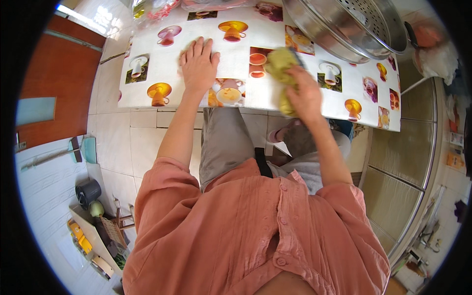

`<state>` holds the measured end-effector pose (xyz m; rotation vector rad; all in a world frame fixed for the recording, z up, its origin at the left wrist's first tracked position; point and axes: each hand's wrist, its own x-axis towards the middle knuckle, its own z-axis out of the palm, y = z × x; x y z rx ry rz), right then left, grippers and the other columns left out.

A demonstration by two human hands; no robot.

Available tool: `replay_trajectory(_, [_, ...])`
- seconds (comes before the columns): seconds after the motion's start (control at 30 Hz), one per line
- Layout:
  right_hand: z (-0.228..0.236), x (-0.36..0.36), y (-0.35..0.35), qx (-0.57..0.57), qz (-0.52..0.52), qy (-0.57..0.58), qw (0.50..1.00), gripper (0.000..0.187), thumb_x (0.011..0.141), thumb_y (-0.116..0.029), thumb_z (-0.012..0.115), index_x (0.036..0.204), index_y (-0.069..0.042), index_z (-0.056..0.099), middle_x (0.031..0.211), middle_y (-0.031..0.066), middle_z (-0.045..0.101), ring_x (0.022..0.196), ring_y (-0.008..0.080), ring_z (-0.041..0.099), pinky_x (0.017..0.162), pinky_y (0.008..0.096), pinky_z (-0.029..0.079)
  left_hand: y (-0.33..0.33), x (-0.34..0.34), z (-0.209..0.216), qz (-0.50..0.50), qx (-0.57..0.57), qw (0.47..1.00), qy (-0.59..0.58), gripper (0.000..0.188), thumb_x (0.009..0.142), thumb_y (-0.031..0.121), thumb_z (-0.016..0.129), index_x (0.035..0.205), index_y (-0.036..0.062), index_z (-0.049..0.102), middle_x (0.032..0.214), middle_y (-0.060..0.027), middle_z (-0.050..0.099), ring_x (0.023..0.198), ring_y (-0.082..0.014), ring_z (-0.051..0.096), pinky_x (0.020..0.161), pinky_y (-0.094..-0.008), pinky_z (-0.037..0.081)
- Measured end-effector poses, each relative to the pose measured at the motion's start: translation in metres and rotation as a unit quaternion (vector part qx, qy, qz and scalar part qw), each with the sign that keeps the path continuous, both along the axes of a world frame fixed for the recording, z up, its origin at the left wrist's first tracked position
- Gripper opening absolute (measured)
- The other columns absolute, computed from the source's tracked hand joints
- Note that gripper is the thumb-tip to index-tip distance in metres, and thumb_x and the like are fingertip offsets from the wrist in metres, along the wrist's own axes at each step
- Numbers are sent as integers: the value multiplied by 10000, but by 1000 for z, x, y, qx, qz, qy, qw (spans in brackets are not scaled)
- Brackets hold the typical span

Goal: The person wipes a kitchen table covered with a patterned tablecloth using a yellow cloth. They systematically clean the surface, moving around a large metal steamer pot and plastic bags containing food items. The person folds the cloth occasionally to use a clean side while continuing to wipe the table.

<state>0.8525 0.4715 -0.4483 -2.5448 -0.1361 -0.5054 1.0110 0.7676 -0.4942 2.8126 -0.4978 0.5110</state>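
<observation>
A table with a white covering (pixel 162 61) printed with cups and flowers stretches in front of me. My left hand (pixel 199 65) lies flat on it, fingers stretched forward and slightly apart, holding nothing. In my right hand (pixel 305 96) is a yellow-green cloth (pixel 282 69), blurred by motion, bunched up against the tabletop right of the middle. One end of the cloth hangs toward the table's front edge. A dark patch beside the cloth is too blurred to make out.
Stacked metal steamer pots (pixel 339 29), the upper one with a perforated base, stand at the table's far right. Clear plastic bags (pixel 157 10) lie along the far edge. A brown door (pixel 69 73) is at left, a cabinet (pixel 400 147) at right, a wooden chair (pixel 118 223) lower left.
</observation>
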Motion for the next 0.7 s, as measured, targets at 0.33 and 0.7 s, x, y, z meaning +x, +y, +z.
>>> replay_trajectory(0.33, [-20,-71,-198,-69,-463,63,881,507,910,-228,709,1391,-117,591,1358,163,612,1256,386,584,1018,517,505,-6,-2,1,-8,20,1000,-14,517,1037,403,537,1496,164,547,1587,-85,479,1479,-305,405,1216,-551,264])
replay_trajectory(0.7, [-16,67,35,-53,-180,-38,982,375,834,-130,717,1206,-117,673,1238,163,615,1165,372,597,953,526,521,-7,-1,1,-7,36,999,-27,509,1017,379,574,1474,155,564,1564,-98,500,1460,-309,420,1198,-533,292])
